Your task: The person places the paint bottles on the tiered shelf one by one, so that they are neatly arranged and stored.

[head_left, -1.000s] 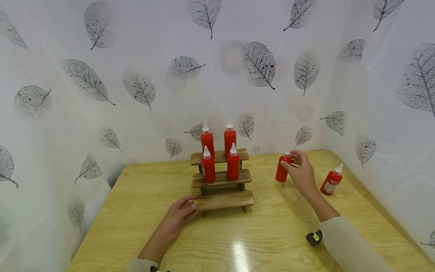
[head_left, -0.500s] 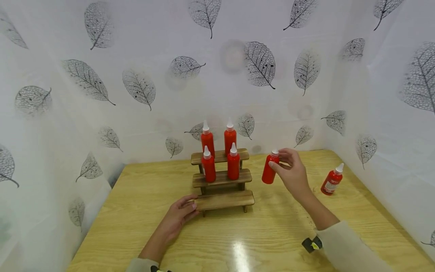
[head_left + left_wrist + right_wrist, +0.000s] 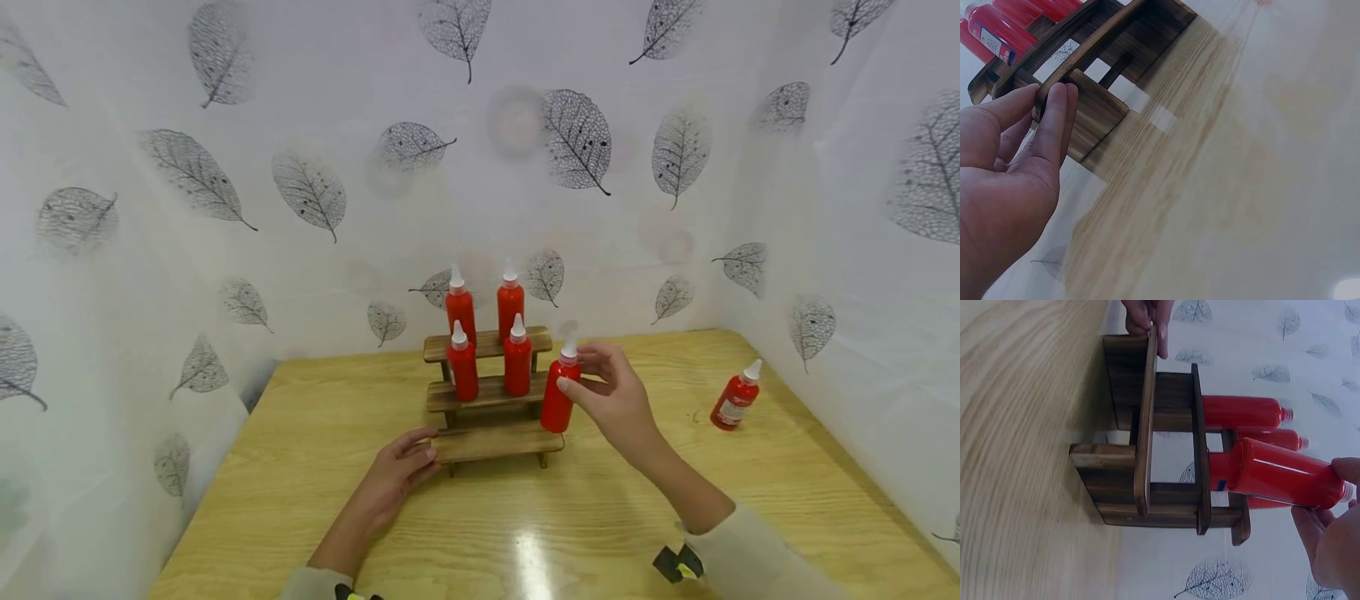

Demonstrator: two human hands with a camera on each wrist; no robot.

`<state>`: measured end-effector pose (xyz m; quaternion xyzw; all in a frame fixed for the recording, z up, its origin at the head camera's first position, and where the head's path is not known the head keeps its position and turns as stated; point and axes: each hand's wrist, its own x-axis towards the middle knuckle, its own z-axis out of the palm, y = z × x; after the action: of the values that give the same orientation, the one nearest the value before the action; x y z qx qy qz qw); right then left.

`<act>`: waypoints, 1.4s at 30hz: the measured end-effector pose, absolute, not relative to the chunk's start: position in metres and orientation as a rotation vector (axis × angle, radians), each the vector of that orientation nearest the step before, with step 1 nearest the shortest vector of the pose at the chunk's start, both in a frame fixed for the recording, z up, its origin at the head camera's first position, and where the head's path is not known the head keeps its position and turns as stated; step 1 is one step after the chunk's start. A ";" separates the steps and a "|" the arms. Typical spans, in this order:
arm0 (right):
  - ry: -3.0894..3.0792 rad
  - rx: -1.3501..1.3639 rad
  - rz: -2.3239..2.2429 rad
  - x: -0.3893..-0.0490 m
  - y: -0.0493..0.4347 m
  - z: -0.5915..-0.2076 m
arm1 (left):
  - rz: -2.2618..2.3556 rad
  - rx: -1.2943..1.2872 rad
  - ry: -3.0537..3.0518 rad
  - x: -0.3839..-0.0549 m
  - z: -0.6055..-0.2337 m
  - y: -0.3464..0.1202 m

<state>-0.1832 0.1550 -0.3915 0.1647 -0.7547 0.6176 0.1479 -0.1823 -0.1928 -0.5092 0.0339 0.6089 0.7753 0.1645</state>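
Observation:
A red squeeze bottle (image 3: 556, 402) with a white pointed cap is pinched near its top by my right hand (image 3: 617, 404). It is held up at the right end of a three-step wooden rack (image 3: 495, 442), and the right wrist view shows its base apart from the bottom step. My left hand (image 3: 395, 479) pinches the left end of that bottom step between thumb and fingers, as the left wrist view shows. Two red bottles (image 3: 464, 373) stand on the middle step. On the top step stand two more bottles (image 3: 511, 307).
Another red bottle (image 3: 734, 401) with a white label stands on the wood-grain table (image 3: 315, 425) at the right. Behind the rack hangs a white leaf-patterned sheet (image 3: 360, 75), which also runs along both sides.
My right hand has carried the bottle leftward from the table's right part to the rack's right end. My left hand has stayed on the bottom step.

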 end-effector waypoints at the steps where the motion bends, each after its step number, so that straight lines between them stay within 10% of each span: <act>1: -2.173 0.492 1.786 -0.181 0.151 -0.393 | 2.211 0.092 1.735 -0.182 -0.510 -0.192; 42: -2.278 0.778 1.580 -0.188 0.040 -0.433 | 2.158 0.105 1.770 -0.183 -0.507 -0.192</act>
<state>-0.1880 0.0402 -0.4333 0.2679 -0.7843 0.5441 0.1307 -0.1830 -0.1921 -0.5070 0.0371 0.6243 0.7608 0.1734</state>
